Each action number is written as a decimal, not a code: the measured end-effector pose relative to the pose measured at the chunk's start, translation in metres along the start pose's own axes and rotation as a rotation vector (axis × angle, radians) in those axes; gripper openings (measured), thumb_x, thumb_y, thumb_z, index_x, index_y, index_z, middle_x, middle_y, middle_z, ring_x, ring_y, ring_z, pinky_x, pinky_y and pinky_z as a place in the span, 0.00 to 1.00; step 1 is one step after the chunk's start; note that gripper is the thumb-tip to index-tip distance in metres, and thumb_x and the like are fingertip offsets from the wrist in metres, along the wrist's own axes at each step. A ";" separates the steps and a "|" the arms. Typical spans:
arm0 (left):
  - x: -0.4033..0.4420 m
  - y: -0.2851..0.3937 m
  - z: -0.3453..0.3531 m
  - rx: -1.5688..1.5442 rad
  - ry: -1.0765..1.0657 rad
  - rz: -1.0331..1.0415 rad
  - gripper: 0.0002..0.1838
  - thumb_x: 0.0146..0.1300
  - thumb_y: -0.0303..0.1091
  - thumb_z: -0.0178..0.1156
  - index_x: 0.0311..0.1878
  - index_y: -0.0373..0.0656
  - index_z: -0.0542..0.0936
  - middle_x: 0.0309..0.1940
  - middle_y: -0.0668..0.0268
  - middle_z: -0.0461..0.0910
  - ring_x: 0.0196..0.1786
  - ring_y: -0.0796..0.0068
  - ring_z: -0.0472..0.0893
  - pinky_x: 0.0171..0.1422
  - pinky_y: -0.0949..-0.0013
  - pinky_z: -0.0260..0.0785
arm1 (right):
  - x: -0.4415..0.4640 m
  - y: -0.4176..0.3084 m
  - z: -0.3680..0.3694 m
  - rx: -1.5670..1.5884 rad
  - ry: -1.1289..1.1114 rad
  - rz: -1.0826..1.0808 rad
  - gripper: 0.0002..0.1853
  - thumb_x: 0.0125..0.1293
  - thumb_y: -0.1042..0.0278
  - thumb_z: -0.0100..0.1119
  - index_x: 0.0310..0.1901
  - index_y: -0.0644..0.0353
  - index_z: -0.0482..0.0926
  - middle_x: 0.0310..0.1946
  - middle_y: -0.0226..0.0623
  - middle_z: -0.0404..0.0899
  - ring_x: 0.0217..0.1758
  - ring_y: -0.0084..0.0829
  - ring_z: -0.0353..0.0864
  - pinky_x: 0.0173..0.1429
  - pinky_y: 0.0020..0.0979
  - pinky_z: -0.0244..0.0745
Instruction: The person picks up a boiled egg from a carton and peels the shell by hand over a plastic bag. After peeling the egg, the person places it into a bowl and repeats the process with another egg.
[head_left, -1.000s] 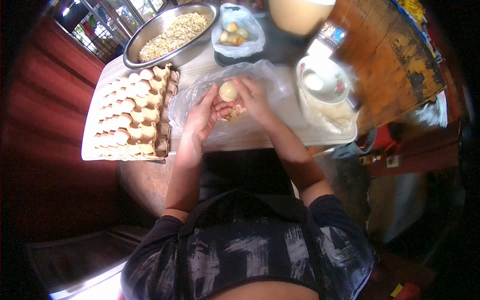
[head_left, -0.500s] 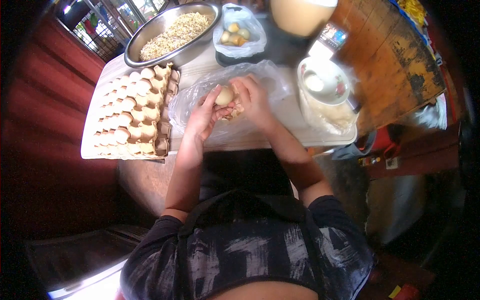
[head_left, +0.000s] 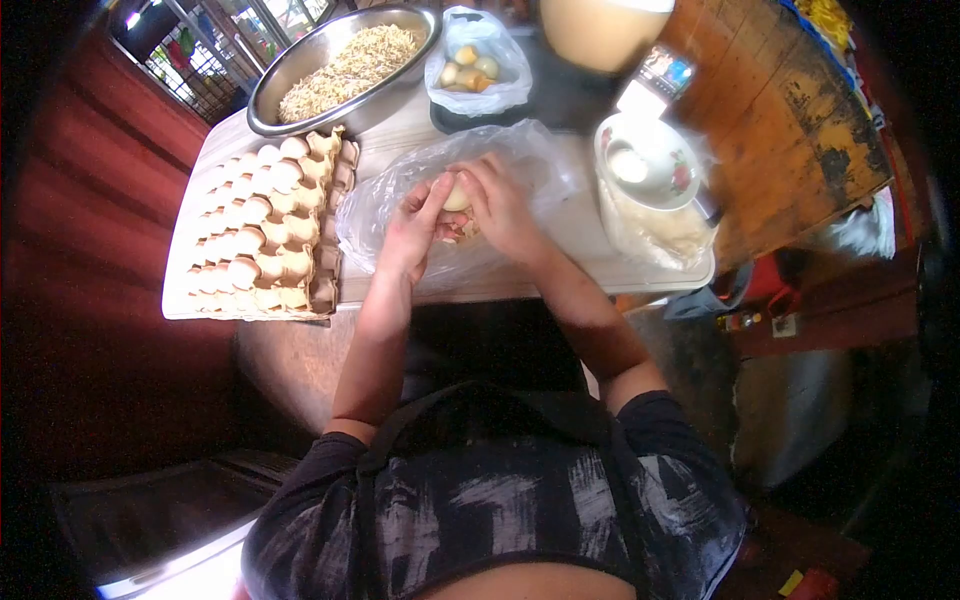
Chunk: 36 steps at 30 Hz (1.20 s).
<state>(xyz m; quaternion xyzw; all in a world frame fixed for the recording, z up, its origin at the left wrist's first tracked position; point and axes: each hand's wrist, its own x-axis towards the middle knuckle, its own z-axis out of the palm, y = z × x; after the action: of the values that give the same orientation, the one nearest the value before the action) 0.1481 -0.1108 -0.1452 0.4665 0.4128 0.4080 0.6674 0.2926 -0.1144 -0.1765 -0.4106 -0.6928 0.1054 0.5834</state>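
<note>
Egg [head_left: 457,197] is held between your left hand [head_left: 410,224] and right hand [head_left: 502,207], above the plastic bag [head_left: 370,212] by the near edge of the tabletop [head_left: 590,268], likely so shell pieces [head_left: 468,229] collect.

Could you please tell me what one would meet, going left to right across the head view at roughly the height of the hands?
Egg tray → left hand → held egg → right hand → floral bowl.
</note>
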 end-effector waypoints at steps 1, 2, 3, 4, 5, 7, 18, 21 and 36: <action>0.001 -0.001 -0.001 0.007 -0.027 0.024 0.21 0.64 0.47 0.60 0.51 0.39 0.76 0.39 0.65 0.80 0.35 0.77 0.82 0.34 0.80 0.70 | 0.000 -0.002 0.000 0.009 -0.001 -0.002 0.08 0.67 0.71 0.48 0.44 0.62 0.75 0.37 0.46 0.70 0.40 0.46 0.73 0.44 0.40 0.69; 0.001 -0.002 -0.002 0.007 -0.026 0.023 0.21 0.64 0.47 0.60 0.51 0.39 0.76 0.39 0.65 0.80 0.35 0.77 0.82 0.34 0.80 0.70 | -0.001 -0.002 0.001 0.010 -0.002 -0.001 0.08 0.67 0.71 0.48 0.44 0.62 0.75 0.37 0.46 0.70 0.40 0.46 0.73 0.44 0.40 0.69; 0.000 0.000 0.000 0.004 -0.021 0.030 0.20 0.64 0.46 0.60 0.51 0.40 0.76 0.39 0.65 0.80 0.35 0.77 0.82 0.35 0.80 0.70 | -0.001 -0.002 0.001 0.008 0.004 0.013 0.08 0.68 0.72 0.48 0.44 0.62 0.75 0.37 0.46 0.70 0.40 0.46 0.73 0.45 0.41 0.69; -0.001 0.001 0.001 0.001 -0.016 0.037 0.20 0.64 0.45 0.60 0.51 0.40 0.76 0.39 0.65 0.80 0.35 0.77 0.82 0.35 0.80 0.70 | -0.001 -0.002 0.002 0.006 0.011 0.026 0.08 0.68 0.72 0.47 0.44 0.62 0.75 0.37 0.46 0.70 0.40 0.46 0.73 0.45 0.41 0.69; 0.000 0.000 0.002 0.002 -0.017 0.037 0.20 0.64 0.45 0.60 0.51 0.40 0.76 0.39 0.65 0.80 0.35 0.77 0.82 0.35 0.80 0.70 | 0.000 -0.002 0.002 0.006 0.011 0.026 0.08 0.68 0.72 0.47 0.44 0.62 0.75 0.37 0.46 0.70 0.40 0.46 0.73 0.45 0.41 0.69; 0.002 -0.004 0.002 -0.026 0.023 0.028 0.18 0.65 0.44 0.59 0.49 0.40 0.77 0.38 0.66 0.81 0.34 0.77 0.82 0.31 0.82 0.70 | 0.000 -0.002 0.001 0.002 0.005 0.043 0.08 0.69 0.72 0.46 0.44 0.62 0.75 0.37 0.46 0.70 0.41 0.46 0.73 0.46 0.41 0.69; 0.005 -0.007 0.000 -0.079 0.001 0.039 0.18 0.66 0.42 0.59 0.51 0.38 0.76 0.37 0.63 0.82 0.33 0.77 0.83 0.33 0.80 0.71 | 0.000 -0.005 0.003 0.039 0.072 0.060 0.10 0.70 0.71 0.45 0.43 0.64 0.76 0.37 0.46 0.72 0.42 0.45 0.74 0.48 0.40 0.70; 0.004 -0.006 0.001 -0.076 0.006 0.037 0.18 0.66 0.41 0.58 0.51 0.38 0.76 0.37 0.62 0.82 0.33 0.77 0.83 0.32 0.80 0.70 | 0.000 -0.005 0.003 0.045 0.082 0.069 0.10 0.70 0.71 0.45 0.42 0.65 0.76 0.37 0.47 0.72 0.42 0.45 0.74 0.48 0.40 0.70; 0.004 -0.008 0.003 -0.050 0.011 0.051 0.20 0.65 0.43 0.59 0.51 0.36 0.76 0.36 0.61 0.82 0.33 0.78 0.82 0.33 0.81 0.70 | -0.001 -0.002 0.005 0.059 0.099 0.117 0.09 0.70 0.73 0.43 0.40 0.66 0.74 0.37 0.48 0.73 0.42 0.47 0.74 0.49 0.40 0.70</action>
<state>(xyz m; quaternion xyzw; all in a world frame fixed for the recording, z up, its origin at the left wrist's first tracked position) 0.1532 -0.1095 -0.1530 0.4579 0.3940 0.4377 0.6660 0.2871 -0.1150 -0.1777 -0.4378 -0.6346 0.1392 0.6215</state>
